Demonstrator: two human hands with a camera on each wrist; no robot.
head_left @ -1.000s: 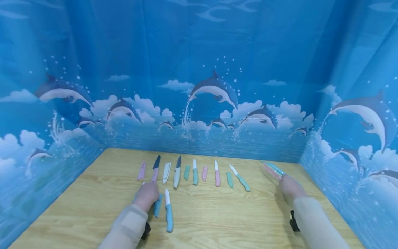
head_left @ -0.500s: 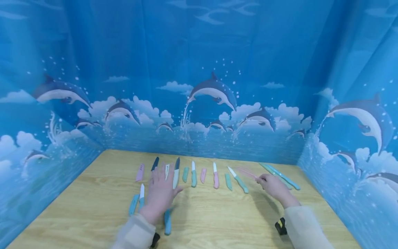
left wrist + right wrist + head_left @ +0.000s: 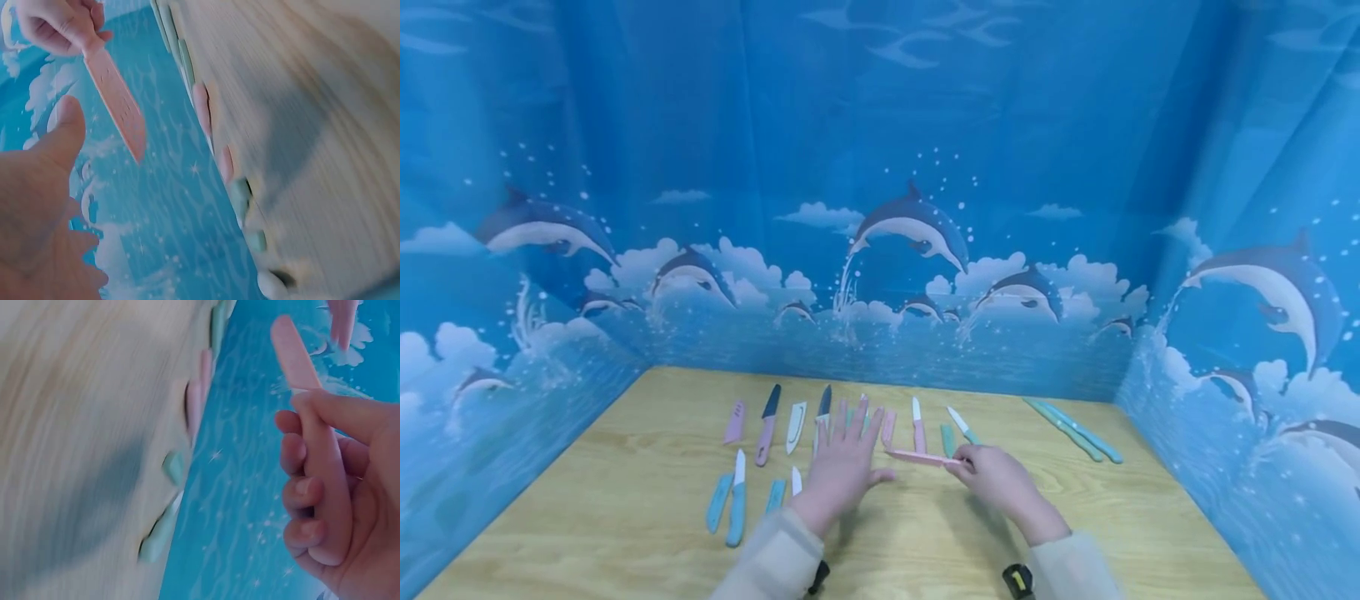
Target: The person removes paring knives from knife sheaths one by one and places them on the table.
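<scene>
My right hand (image 3: 1000,483) grips a pink knife (image 3: 328,487) by its handle, fingers curled round it. A pink slotted sheath (image 3: 119,103) covers the blade and points left in the head view. My left hand (image 3: 841,468) is raised over the table with spread, straight fingers, holding nothing, just left of the sheath tip. It hides part of a knife row. Beyond the hands lie a pink-handled knife (image 3: 919,435), a small pink sheath (image 3: 889,429), a green sheath (image 3: 948,442) and a green-handled knife (image 3: 973,437), partly hidden by the right hand.
On the wooden table's (image 3: 625,508) left lie a purple-handled knife (image 3: 765,433), purple sheath (image 3: 734,422), white sheath (image 3: 796,427), blue knife (image 3: 737,508) and blue sheath (image 3: 719,502). A green knife (image 3: 1067,433) and blue knife (image 3: 1086,435) lie at far right. A dolphin-print curtain (image 3: 880,333) encloses the back and sides.
My right hand has carried the sheathed pink knife leftward from beside the far-right knives to mid-table. My left hand has risen off the left-hand blue knives, spread its fingers and moved right.
</scene>
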